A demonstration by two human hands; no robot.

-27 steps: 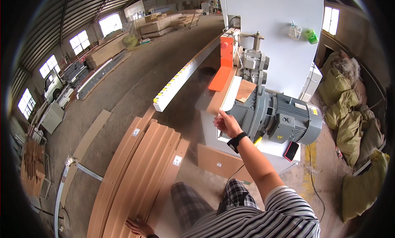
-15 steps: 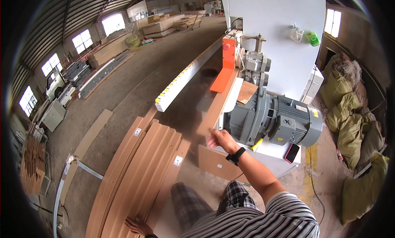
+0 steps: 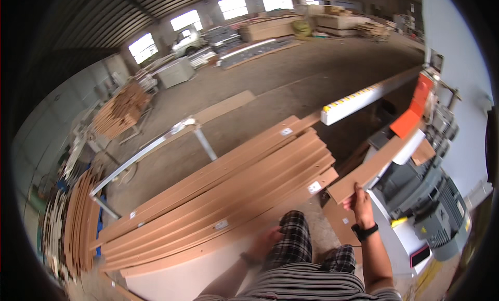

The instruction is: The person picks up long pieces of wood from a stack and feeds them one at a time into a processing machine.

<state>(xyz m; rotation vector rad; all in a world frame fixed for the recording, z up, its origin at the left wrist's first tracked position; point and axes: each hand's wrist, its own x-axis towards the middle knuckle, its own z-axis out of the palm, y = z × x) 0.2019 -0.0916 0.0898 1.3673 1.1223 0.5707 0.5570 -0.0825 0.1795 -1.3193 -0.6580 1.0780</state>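
While my right hand (image 3: 358, 205) is at the near end of a brown board (image 3: 382, 163), plenty stands around it. Over the board's far part sits a bright orange guard (image 3: 409, 120), with a white strip (image 3: 409, 147) lying along the board's right edge. Right of that is the machine's grey motor (image 3: 442, 215), and on the pale surface below lie a yellow-handled tool (image 3: 399, 222) and a phone (image 3: 420, 255). Beyond the guard's left side, a white beam (image 3: 353, 107) with a row of yellow pieces along its top runs away from me.

To my left, a large stack of brown planks (image 3: 223, 191) spreads across the view, its right end just beside the board's near end. A metal frame (image 3: 140, 155) stands behind the stack, and a brown panel (image 3: 340, 223) shows below the board, near my knees.

The board itself reaches from beneath the guard toward me, slanting down to the left. My right hand is closed on its right edge near the corner, thumb on top and fingers curled below. My left hand (image 3: 266, 242) is blurred beside my left thigh, in front of the stack; I cannot tell whether its fingers are open or closed.
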